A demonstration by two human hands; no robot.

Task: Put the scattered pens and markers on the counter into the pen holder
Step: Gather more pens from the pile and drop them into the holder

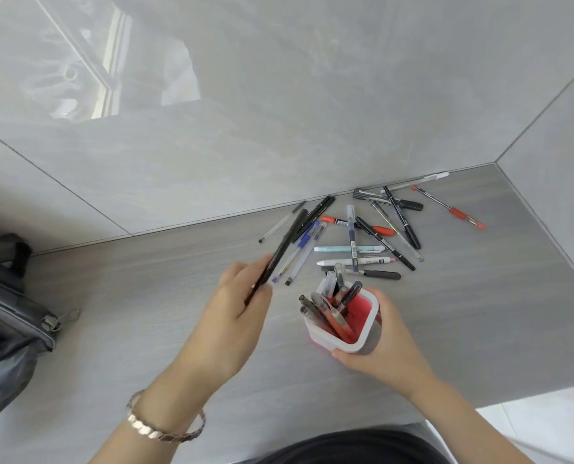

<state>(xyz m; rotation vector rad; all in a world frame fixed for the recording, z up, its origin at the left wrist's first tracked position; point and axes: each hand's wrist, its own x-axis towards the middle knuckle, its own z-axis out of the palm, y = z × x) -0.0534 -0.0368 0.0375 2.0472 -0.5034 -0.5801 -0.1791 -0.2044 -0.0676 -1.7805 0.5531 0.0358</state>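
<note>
**One black pen in hand, holder steadied, pile still on the counter**

Head view, the only one:

- My left hand point(237, 308) is closed on a long black pen point(280, 254), pinched near its lower end between thumb and fingers. The pen angles up toward the upper right, clear of the counter point(145, 296). Holding low on the barrel leaves the long end free to swing over to the holder, I think.
- My right hand point(384, 344) wraps the right and near side of the pen holder point(367, 341), lower centre of frame, thumb at the front rim. Grip is closed on it. Likely reason: it's tall and already loaded, so it could tip when another pen drops in.
- The holder has a white rim and red inside. It holds a bunch of pens already, leaning toward its left side with caps sticking out the top. The right half of the opening looks free, so that's where I'd aim.
- The scattered pens and markers point(362, 236) lie just above the holder, centre right of frame, crossed over each other; a red pen point(449, 207) lies furthest right, near the wall.
- A dark bag point(7, 313) sits at the left edge, well apart from the work.

Judgement: task well short of done; most of the pile remains.
</note>
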